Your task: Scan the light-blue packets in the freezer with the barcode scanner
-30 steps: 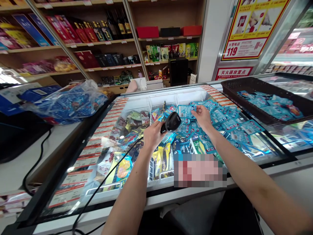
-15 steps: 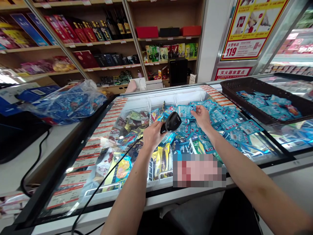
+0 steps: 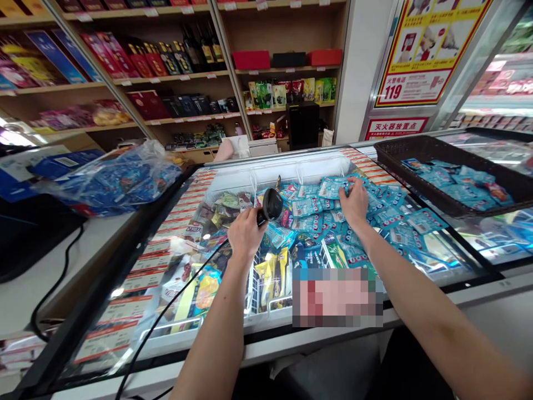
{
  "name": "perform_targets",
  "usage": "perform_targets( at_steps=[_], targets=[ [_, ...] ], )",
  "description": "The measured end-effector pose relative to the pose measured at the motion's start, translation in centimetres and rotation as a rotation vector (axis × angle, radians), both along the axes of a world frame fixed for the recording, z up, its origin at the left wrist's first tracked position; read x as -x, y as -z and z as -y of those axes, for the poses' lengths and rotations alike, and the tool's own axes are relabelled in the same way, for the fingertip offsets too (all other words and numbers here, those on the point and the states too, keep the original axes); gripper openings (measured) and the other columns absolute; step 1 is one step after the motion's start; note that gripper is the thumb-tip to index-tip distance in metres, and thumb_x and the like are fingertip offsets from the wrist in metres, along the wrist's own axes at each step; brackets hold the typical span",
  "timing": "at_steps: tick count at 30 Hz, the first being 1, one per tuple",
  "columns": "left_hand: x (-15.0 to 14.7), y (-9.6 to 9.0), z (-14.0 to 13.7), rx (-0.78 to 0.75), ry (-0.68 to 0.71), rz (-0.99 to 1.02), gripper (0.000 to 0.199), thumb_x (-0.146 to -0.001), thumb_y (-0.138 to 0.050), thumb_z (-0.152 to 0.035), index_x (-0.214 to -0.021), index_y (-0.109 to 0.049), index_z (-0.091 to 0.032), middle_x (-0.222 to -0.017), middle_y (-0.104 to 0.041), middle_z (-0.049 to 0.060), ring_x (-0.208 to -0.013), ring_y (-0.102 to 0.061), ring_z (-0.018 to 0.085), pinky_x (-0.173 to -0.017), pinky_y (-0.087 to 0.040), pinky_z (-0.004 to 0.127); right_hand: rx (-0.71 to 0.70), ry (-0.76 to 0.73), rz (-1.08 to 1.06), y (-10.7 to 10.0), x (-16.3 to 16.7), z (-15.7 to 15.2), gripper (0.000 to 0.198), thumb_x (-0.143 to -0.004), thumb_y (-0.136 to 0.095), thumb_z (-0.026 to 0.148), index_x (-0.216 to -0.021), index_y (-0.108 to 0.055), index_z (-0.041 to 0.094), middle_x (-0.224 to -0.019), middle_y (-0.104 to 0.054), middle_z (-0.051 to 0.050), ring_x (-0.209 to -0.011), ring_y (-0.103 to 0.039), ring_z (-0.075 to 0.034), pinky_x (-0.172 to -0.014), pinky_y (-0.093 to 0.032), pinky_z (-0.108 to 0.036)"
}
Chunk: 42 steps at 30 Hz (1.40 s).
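My left hand (image 3: 245,236) is closed around the handle of a black corded barcode scanner (image 3: 272,204), its head turned toward the blue packets. To the right, my right hand (image 3: 356,201) pinches the right edge of a light-blue snack packet (image 3: 330,189) that has a printed barcode. Many similar blue packets (image 3: 306,207) are spread on the glass top of the chest freezer (image 3: 266,344), under and around that hand. Below the scanner, yellow wrapped ice creams (image 3: 272,275) lie in wire baskets inside the freezer. My right fingertips are partly hidden.
A dark plastic tray (image 3: 441,194) with more blue packets stands on the freezer's right side. At the left, a clear plastic bag (image 3: 120,175) of blue packets lies on the counter. The scanner's cable (image 3: 166,308) runs toward me. Shelves (image 3: 179,119) of goods line the back.
My left hand has drawn the scanner to the left, away from the packets. My right hand has moved a little to the right. More blue packets show between the hands.
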<state>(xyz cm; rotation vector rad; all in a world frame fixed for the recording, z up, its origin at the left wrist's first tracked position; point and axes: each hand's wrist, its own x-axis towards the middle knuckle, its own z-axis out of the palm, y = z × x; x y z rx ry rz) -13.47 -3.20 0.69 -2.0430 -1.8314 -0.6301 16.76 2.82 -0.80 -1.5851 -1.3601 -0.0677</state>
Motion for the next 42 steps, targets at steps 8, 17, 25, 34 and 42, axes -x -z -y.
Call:
perform_targets(
  at_steps=[8,17,25,34,42],
  targets=[
    [-1.5,0.8,-0.4,0.052,0.085,-0.072,0.044,-0.081,-0.05,-0.042,-0.119,-0.052,-0.02,-0.102,-0.061,0.01,-0.099,-0.056,0.026,-0.08,-0.042,0.034,0.077,0.028,0.092,0.2,0.1,0.0,0.038,-0.085,-0.042,0.035,-0.116,-0.048,0.014,-0.093,-0.06,-0.013,-0.095,-0.049,-0.028,-0.088,-0.037,-0.047],
    [-3.7,0.0,0.3,-0.032,0.214,0.105,0.062,-0.081,-0.047,-0.032,-0.139,-0.031,-0.018,-0.125,-0.048,0.014,-0.116,-0.047,0.026,-0.098,-0.038,0.041,-0.06,-0.121,0.136,-2.2,0.7,1.8,0.054,-0.091,-0.034,0.041,-0.139,-0.035,0.018,-0.106,-0.056,-0.013,-0.103,-0.049,-0.027,-0.094,-0.037,-0.044],
    [-4.9,-4.2,3.0,-0.066,0.163,0.151,0.07,-0.089,-0.039,-0.038,-0.147,-0.004,-0.018,-0.089,-0.062,0.006,-0.075,-0.058,0.017,-0.069,-0.045,0.027,0.011,-0.475,0.215,-6.8,3.7,6.8,0.077,-0.084,-0.036,0.02,-0.148,0.007,0.024,-0.077,-0.058,-0.001,-0.068,-0.053,-0.016,-0.07,-0.045,-0.028],
    [-8.5,-6.4,5.8,0.11,0.072,-0.066,0.071,-0.084,-0.039,-0.023,-0.147,-0.007,-0.025,-0.068,-0.062,0.0,-0.053,-0.057,0.014,-0.052,-0.039,0.021,0.234,-0.529,0.366,-6.4,2.9,9.4,0.091,-0.074,-0.045,0.012,-0.148,0.006,0.029,-0.076,-0.062,0.002,-0.06,-0.054,-0.015,-0.056,-0.038,-0.023],
    [-10.1,-8.0,7.7,0.093,0.099,-0.056,0.072,-0.081,-0.039,-0.02,-0.147,-0.01,-0.026,-0.069,-0.063,0.001,-0.054,-0.058,0.015,-0.051,-0.037,0.021,0.212,-0.549,0.354,-7.0,2.3,11.4,0.091,-0.075,-0.045,0.011,-0.148,0.006,0.028,-0.073,-0.061,0.002,-0.061,-0.053,-0.015,-0.058,-0.035,-0.023]
  ],
)
